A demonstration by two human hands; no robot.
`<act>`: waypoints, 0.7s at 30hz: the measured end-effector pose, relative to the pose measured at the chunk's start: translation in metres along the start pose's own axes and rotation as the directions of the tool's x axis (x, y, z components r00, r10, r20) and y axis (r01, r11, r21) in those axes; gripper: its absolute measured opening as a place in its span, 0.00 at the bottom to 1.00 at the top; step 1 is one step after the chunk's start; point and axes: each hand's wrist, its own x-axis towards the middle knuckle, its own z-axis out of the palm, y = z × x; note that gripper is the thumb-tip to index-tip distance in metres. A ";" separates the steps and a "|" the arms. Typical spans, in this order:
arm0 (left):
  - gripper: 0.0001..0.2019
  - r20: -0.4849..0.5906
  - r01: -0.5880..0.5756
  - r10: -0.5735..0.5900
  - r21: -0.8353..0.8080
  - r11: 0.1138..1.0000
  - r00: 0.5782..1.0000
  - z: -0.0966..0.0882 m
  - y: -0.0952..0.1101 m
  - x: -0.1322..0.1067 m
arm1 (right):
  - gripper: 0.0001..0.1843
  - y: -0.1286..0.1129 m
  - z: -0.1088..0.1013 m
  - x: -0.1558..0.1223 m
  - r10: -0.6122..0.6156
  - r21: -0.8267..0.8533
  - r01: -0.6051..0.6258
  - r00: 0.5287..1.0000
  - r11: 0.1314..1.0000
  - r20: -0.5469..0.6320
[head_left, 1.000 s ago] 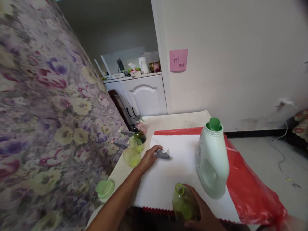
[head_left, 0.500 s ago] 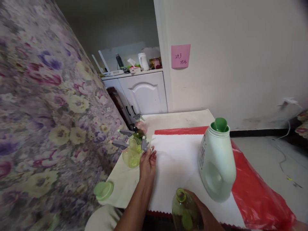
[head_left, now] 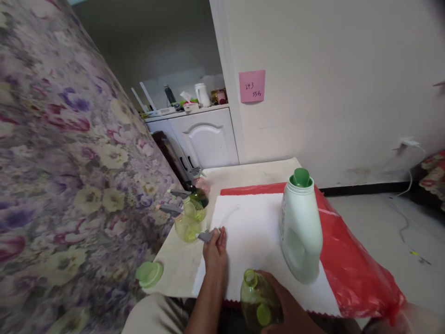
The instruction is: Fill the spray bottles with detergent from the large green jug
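My left hand [head_left: 215, 255] is closed around a grey trigger spray head [head_left: 205, 236], low over the left side of the white sheet [head_left: 255, 232]. A thin tube seems to trail from it across the sheet. At the front edge, my right hand [head_left: 280, 297] grips a clear green bottle [head_left: 253, 297] with its mouth uncovered. Ahead and to the right stands a large pale green jug [head_left: 301, 232], with a green cup-like cap [head_left: 301, 177] sitting in its neck. A yellow-green spray bottle [head_left: 186, 228] is just beyond my left hand.
More spray bottles [head_left: 199, 197] line the table's left edge beside a floral curtain [head_left: 114, 199]. A light green lid [head_left: 150, 273] lies at the front left corner. Red plastic [head_left: 351, 269] spreads under the sheet and hangs over the right edge. A wall stands behind.
My left hand has lowered toward me, and the spray head has tipped from upright to lying sideways. The green bottle stays in my right hand. The view has shifted slightly.
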 end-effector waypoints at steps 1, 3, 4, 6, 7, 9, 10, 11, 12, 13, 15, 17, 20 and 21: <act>0.06 -0.007 -0.003 0.004 0.037 0.999 1.000 0.000 0.002 0.003 | 0.56 0.000 0.000 0.000 -0.006 0.004 0.006 1.000 1.000 0.008; 0.07 -0.028 -0.009 0.012 0.115 0.993 1.000 0.000 0.006 0.010 | 0.55 0.001 0.000 0.000 -0.010 0.006 0.010 1.000 1.000 0.023; 0.07 -0.040 -0.009 0.015 0.153 0.988 0.999 0.000 0.009 0.013 | 0.55 0.003 0.000 0.000 -0.013 0.004 0.013 1.000 1.000 0.027; 0.07 -0.055 -0.001 0.013 0.220 0.976 0.998 0.001 0.013 0.019 | 0.55 0.008 -0.001 0.001 -0.029 -0.015 0.029 0.999 0.999 0.030; 0.06 -0.055 0.007 0.007 0.248 0.969 0.998 0.001 0.015 0.021 | 0.55 0.011 -0.001 0.001 -0.046 -0.026 0.046 0.999 0.999 0.024; 0.05 -0.047 0.026 -0.012 0.301 0.953 0.999 0.000 0.018 0.023 | 0.55 0.016 -0.002 0.002 -0.078 -0.050 0.078 0.997 0.996 -0.008; 0.04 -0.043 0.032 -0.020 0.326 0.945 0.999 -0.001 0.019 0.023 | 0.55 0.018 -0.002 0.003 -0.090 -0.062 0.088 0.995 0.994 -0.035; 0.04 -0.039 0.038 -0.026 0.352 0.935 0.999 -0.002 0.021 0.023 | 0.54 0.020 -0.002 0.004 -0.097 -0.072 0.092 0.993 0.993 -0.066; 0.04 -0.037 0.043 -0.031 0.378 0.925 0.999 -0.004 0.022 0.023 | 0.54 0.020 -0.003 0.005 -0.099 -0.078 0.092 0.990 0.993 -0.098; 0.05 -0.036 0.046 -0.035 0.404 0.913 0.999 -0.006 0.023 0.023 | 0.54 0.020 -0.003 0.006 -0.098 -0.082 0.089 0.988 0.993 -0.123; 0.06 -0.028 0.045 -0.037 0.456 0.889 0.999 -0.012 0.027 0.021 | 0.54 0.018 -0.004 0.008 -0.095 -0.071 0.085 0.984 0.994 -0.149; 0.06 -0.005 0.025 -0.026 0.503 0.864 1.000 -0.019 0.030 0.019 | 0.53 0.016 -0.003 0.008 -0.090 -0.050 0.083 0.984 0.995 -0.153; 0.07 0.049 -0.056 0.035 0.567 0.822 0.998 -0.034 0.035 0.012 | 0.52 0.015 -0.003 0.007 -0.090 -0.027 0.087 0.983 0.996 -0.159; 0.08 0.073 -0.098 0.067 0.586 0.805 0.995 -0.040 0.036 0.010 | 0.52 0.016 -0.003 0.007 -0.093 -0.022 0.091 0.983 0.996 -0.158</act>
